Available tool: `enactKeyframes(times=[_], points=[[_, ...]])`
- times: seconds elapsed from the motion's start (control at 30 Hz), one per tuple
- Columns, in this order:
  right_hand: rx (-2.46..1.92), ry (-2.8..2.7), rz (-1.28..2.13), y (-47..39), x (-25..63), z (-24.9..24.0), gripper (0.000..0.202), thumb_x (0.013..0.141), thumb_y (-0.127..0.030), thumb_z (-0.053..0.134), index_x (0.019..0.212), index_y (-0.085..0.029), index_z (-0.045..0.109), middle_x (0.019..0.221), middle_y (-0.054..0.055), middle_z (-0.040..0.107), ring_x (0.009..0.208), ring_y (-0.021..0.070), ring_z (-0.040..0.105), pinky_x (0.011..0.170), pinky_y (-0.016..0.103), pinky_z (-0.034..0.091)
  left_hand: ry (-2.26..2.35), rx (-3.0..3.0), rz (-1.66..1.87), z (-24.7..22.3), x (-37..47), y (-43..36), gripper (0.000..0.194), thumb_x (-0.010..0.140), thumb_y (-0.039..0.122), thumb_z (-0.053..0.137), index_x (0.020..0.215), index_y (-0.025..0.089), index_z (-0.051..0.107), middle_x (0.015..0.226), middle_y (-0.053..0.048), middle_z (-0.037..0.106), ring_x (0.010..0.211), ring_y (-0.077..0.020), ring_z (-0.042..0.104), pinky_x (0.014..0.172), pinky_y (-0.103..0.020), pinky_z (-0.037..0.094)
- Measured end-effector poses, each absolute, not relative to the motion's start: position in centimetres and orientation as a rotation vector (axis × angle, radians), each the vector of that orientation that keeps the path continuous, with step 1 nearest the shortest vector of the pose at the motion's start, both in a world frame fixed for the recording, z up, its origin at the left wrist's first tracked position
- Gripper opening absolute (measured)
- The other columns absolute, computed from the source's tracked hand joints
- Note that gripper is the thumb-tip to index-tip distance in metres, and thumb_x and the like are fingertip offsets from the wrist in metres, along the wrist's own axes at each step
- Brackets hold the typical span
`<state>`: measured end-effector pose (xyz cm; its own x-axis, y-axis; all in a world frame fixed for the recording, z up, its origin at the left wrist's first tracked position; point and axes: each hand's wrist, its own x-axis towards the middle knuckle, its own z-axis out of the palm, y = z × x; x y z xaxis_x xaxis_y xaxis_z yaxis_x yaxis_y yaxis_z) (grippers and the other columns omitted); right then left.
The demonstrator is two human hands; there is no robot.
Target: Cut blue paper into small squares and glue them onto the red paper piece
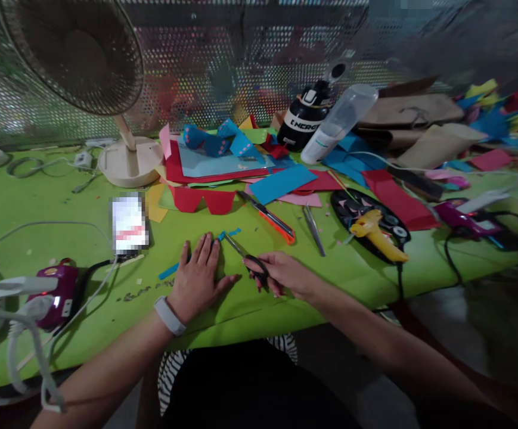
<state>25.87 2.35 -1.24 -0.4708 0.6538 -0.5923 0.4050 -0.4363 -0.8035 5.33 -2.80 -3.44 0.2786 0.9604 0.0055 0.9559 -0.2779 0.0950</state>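
My left hand (198, 271) lies flat on the green table (241, 322), fingers spread, over a narrow blue paper strip (168, 272). The strip shows to the left of the fingers and again past the fingertips. My right hand (277, 273) is closed round the handles of black-handled scissors (236, 247). Their tips point up and left, close to the strip's end by my left fingertips. Small blue paper bits (236, 231) lie just beyond the scissor tips. A red cut paper shape (202, 199) is above my left hand.
An orange cutter (276, 223) and tweezers (314, 231) lie beyond my right hand. A yellow glue gun (379, 235) rests on a black tray at the right. Phone (129, 223), purple power strip (58, 292) and cables are left; a fan (80, 53) and bottles (303, 116) stand behind.
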Motion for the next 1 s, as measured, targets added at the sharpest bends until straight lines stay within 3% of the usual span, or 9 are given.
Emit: enactKeyframes(times=[1.0], points=[[-1.555, -1.573, 2.002, 2.65, 26.45, -1.3, 0.047, 0.077, -0.062, 0.068, 0.072, -0.017, 0.057, 0.057, -0.002, 0.063, 0.029, 0.0018, 0.038, 0.031, 0.019, 0.026, 1.841, 2.451, 0.075, -3.41, 5.38, -2.88, 0.084, 0.094, 0.068, 0.023, 0.151, 0.007, 0.03, 0.16, -0.017, 0.024, 0.149, -0.0301, 0.021, 0.121, -0.055, 0.015]])
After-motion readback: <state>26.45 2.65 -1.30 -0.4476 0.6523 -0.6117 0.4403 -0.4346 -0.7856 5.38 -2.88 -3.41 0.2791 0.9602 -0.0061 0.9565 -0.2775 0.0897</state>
